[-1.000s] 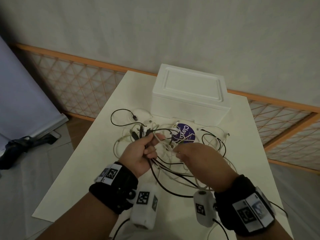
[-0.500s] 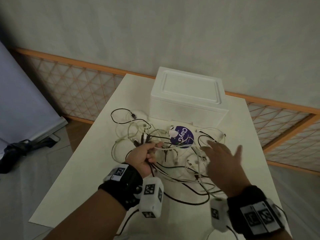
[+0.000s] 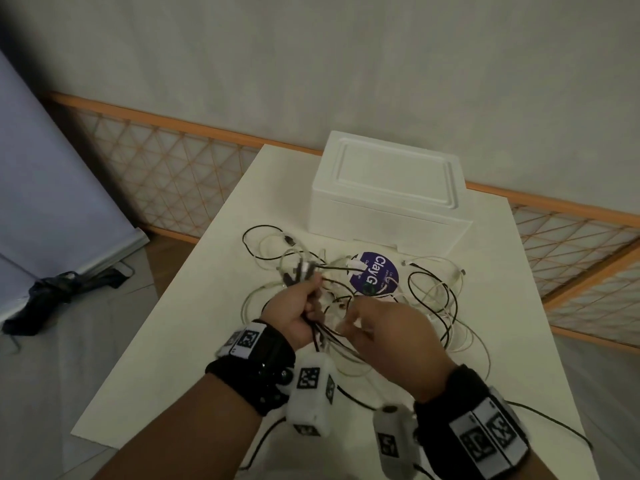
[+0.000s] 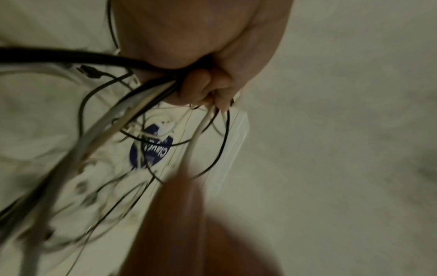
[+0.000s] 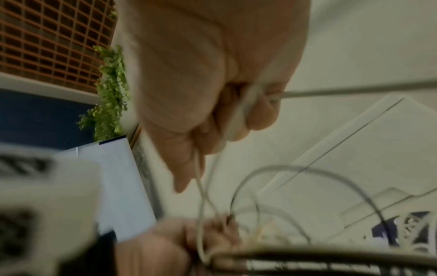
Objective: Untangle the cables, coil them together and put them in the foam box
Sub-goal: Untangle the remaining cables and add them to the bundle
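A tangle of black and white cables (image 3: 429,299) lies spread on the white table (image 3: 194,334) in front of the closed white foam box (image 3: 388,192). My left hand (image 3: 298,310) grips a bunch of cable ends above the table; in the left wrist view its curled fingers (image 4: 196,85) hold black and white cables (image 4: 141,97). Just right of it, my right hand (image 3: 377,327) pinches a white cable (image 5: 238,115) between curled fingers. The two hands are close together over the middle of the tangle.
A round purple label (image 3: 375,275) lies on the table under the cables, just in front of the box. Loose loops trail to the table's right and near edges. An orange lattice fence (image 3: 166,168) runs behind the table. A dark bundle (image 3: 52,292) lies on the floor at left.
My right hand, spread flat over the right loops half a second ago, has come back left beside the left hand and taken a white cable. The left hand kept its grip on the bunch.
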Action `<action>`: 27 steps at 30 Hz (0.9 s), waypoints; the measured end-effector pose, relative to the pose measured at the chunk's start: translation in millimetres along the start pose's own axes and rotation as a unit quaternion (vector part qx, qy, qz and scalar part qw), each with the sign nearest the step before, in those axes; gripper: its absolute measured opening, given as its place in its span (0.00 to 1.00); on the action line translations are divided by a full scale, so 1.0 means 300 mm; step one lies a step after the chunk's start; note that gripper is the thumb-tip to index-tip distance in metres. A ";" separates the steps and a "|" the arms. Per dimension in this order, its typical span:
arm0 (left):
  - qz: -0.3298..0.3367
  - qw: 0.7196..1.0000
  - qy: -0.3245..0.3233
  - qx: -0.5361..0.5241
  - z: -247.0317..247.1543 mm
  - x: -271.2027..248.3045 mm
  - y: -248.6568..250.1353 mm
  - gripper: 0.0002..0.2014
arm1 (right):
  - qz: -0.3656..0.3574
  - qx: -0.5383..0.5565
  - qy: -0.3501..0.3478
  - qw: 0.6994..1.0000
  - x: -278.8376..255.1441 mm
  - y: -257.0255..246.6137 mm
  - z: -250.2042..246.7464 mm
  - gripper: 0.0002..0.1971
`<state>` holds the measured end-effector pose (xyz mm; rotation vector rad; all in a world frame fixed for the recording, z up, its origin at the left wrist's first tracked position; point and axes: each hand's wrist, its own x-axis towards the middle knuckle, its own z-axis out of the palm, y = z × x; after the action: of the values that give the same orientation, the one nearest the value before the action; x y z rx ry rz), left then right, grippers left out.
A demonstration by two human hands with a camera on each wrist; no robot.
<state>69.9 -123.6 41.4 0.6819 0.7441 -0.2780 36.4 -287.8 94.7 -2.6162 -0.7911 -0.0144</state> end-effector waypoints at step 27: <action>0.004 0.981 -0.151 0.123 -0.011 -0.252 0.046 0.19 | -0.033 0.253 0.151 0.955 -0.077 -0.038 -0.107 0.12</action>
<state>20.6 -111.2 99.2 0.8538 0.4197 -0.4602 14.4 -303.5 125.6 -2.0393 -0.6650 -0.1990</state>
